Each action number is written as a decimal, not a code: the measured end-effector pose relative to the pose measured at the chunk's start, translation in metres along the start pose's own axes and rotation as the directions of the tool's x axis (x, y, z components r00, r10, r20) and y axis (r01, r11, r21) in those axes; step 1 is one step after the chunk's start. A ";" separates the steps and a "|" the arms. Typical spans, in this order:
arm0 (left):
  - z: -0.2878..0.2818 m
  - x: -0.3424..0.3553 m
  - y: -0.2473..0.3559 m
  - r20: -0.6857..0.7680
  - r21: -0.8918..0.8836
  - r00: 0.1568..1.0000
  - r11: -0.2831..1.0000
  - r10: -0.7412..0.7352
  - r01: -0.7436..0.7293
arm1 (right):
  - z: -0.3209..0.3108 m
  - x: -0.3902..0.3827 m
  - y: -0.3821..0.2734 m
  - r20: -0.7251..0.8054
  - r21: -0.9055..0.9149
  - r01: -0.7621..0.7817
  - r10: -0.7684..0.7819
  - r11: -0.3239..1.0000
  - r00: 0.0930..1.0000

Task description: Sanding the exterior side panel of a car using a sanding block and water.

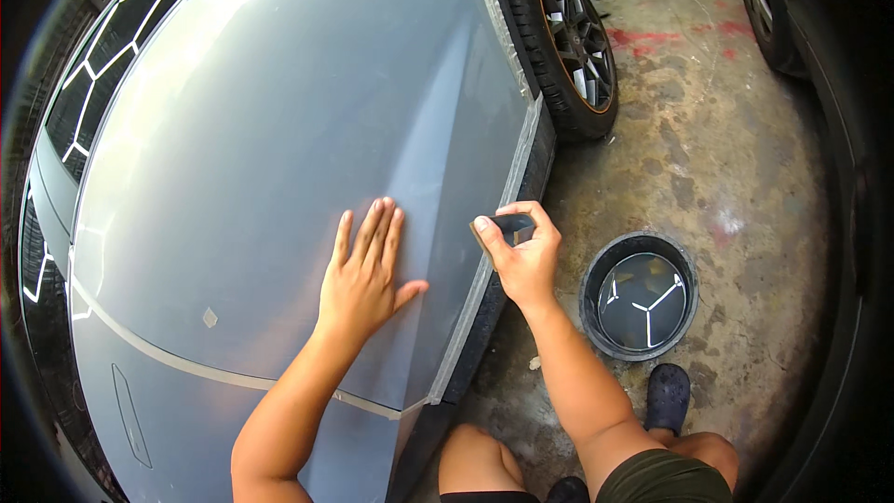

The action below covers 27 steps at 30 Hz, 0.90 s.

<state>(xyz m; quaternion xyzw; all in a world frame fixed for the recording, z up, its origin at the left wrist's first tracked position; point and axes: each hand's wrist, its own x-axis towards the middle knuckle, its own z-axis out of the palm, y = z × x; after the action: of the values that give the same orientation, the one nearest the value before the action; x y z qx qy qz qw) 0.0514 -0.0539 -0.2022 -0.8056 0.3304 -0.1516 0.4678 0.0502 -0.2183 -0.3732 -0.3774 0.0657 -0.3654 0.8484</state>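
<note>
Left hand (361, 281): palm down, laid flat on the grey car panel (270, 149). Fingers extended, the middle ones lying close together, little finger slightly apart, thumb spread out to the right. Nothing gripped.

Right hand (527, 263): thumb and fingers pinch a thin dark pad (513, 223), curved within the grip. Pad sits at the panel's right border, over or just beside the masking tape (523, 144); contact with the surface cannot be told from this view.

Edges: tape follows the panel's right side, with dark sill trim (539, 156) outside it. A second pale strip (191, 362) crosses below the left hand, along the seam with the next panel, where a handle outline (130, 414) shows. Dark windows (102, 65) bound the far left.

Room: the panel surface runs well past the left fingertips, upward and to the left; a small pale patch (209, 318) lies left of the forearm. Between the two hands, a narrower band of panel. On the right side, concrete floor (754, 186) separates the sill from a black tub (641, 242) holding liquid. Tub stands near the right forearm, just above a dark clog (668, 394). A wheel (570, 42) stands beyond the pad, well apart from it.
</note>
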 end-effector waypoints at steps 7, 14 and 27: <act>-0.014 -0.067 -0.009 0.009 -0.084 0.999 0.996 0.041 -0.040 | 0.035 -0.008 0.001 0.103 -0.150 0.112 -0.097 0.982 0.990; -0.016 -0.090 -0.037 -0.239 -0.080 0.961 0.983 0.140 -0.163 | 0.082 0.022 0.015 0.275 -0.216 0.429 -0.366 0.877 0.889; -0.016 -0.081 -0.036 -0.332 -0.259 0.942 0.965 -0.052 -0.038 | 0.090 0.024 0.024 0.405 -0.254 0.509 -0.387 0.822 0.828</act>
<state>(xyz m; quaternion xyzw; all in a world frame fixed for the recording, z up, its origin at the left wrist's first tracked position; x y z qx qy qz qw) -0.0031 0.0026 -0.1581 -0.8236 0.4196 -0.2435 0.2938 0.1155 -0.1703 -0.3222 -0.5838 -0.1076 -0.4697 0.6535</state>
